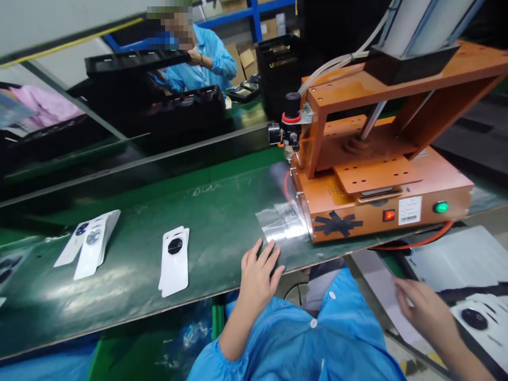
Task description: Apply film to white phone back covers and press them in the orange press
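My left hand (260, 275) rests at the front edge of the green bench (222, 211), fingers spread and holding nothing. Just beyond its fingertips lie clear plastic film sheets (283, 222), beside an orange press machine (397, 196). Low on the right, my right hand (431, 315) has its fingers curled in towards the thumb, slightly blurred, beside a pale flat sheet (391, 291); what is pinched there is unclear. White phone back covers (482, 323) with dark round camera areas lie near that wrist. A small pile of white phone back covers (174, 267) lies left of my left hand.
Another fanned pile of covers (93, 246) is farther left on the bench. A pressure regulator (291, 124) sticks out from the press's left side. A red hose (426, 241) runs along its front. Across a divider, a co-worker (214, 58) holds a black tray (135, 61).
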### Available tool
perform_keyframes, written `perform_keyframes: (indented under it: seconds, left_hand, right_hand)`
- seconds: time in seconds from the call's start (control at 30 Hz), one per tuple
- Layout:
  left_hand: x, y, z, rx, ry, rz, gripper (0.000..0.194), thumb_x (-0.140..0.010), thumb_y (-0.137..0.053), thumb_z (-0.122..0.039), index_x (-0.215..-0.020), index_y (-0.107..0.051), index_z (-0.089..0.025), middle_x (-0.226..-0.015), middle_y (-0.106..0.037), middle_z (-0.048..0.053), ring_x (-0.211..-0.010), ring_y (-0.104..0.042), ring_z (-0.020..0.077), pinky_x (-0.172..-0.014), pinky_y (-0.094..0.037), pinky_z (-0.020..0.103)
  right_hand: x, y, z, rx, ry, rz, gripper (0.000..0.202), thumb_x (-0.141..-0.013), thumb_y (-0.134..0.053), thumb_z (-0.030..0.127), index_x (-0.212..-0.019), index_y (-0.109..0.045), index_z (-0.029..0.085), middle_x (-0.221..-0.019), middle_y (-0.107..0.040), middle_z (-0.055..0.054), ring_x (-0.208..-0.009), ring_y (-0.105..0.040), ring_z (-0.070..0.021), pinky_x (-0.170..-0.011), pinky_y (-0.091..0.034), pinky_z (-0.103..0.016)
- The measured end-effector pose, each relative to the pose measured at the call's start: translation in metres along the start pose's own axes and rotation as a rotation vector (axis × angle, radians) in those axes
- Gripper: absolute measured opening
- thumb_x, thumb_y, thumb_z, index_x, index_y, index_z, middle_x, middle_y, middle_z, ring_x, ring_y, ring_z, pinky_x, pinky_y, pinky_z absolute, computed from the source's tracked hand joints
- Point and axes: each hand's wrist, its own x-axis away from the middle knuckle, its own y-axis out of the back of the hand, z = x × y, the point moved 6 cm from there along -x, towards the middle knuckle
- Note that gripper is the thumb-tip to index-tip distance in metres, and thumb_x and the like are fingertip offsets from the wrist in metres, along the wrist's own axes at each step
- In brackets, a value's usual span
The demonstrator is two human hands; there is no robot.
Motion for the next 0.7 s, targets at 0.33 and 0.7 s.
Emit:
perform_keyframes:
  seconds: [0.33,0.7]
  left_hand:
    - [0.004,0.022,0.043,0.202,0.196,-0.204,0.027,-0.098,-0.06,-0.03,-0.123,-0.07,-0.027,-0.136,-0.066,0.008,-0.125,-0.058,0.0263,-0.106,-0.046,0.047]
    - [-0.028,0.008,0.065,0.23,0.363,-0.191,0.025,-0.086,-0.077,-0.034,-0.111,-0.074,-0.03,-0.127,-0.073,0.002,-0.131,-0.052,0.0263,-0.11,-0.039,0.048]
  right_hand:
    - [-0.135,-0.099,0.245,-0.507,0.4,0.203,0.023,-0.097,-0.056,0.016,-0.115,-0.067,0.023,-0.099,-0.07,-0.007,-0.089,-0.064,-0.0194,-0.078,-0.055,-0.034]
    - [-0.202,-0.15,0.265,-0.366,0.411,0.116,0.021,-0.099,-0.059,0.025,-0.115,-0.071,0.022,-0.101,-0.066,-0.008,-0.093,-0.057,-0.0223,-0.081,-0.045,-0.038]
